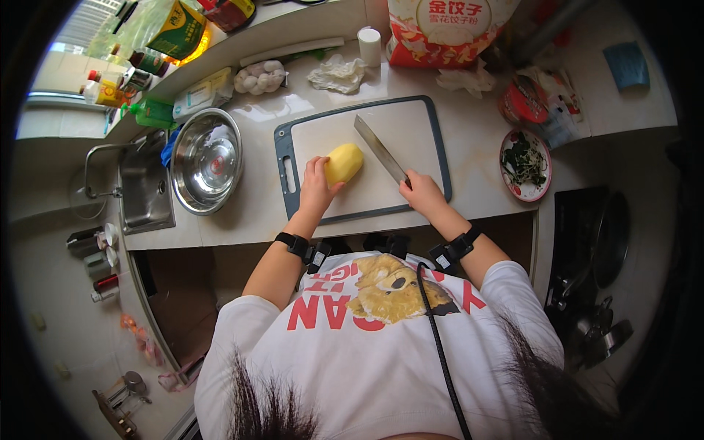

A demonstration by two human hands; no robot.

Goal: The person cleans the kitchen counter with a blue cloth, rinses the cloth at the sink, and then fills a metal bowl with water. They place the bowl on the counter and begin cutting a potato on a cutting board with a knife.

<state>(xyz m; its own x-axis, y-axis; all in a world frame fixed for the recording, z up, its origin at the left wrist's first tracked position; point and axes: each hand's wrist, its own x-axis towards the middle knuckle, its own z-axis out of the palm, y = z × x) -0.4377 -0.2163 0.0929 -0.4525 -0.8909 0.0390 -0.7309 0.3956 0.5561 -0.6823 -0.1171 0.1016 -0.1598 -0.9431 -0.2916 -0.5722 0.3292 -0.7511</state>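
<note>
A peeled yellow potato (345, 164) lies on the white cutting board (407, 126), which has a dark grey rim and a slot handle on its left. My left hand (317, 184) grips the potato from its left side, with fingers over the far end and thumb at the near end. In my right hand (422, 191) is the handle of a kitchen knife (380, 148). Its broad blade slants away to the upper left over the board, to the right of the potato and apart from it. Most of the handle is hidden in my fist.
Left of the board stands a stainless steel basin (207, 162), beside the sink (146, 190). A plate of chopped dark greens (525, 165) sits to the right. Behind are a bag of eggs or mushrooms (260, 77), crumpled paper (337, 73), a white cup (369, 47) and a flour bag (443, 33).
</note>
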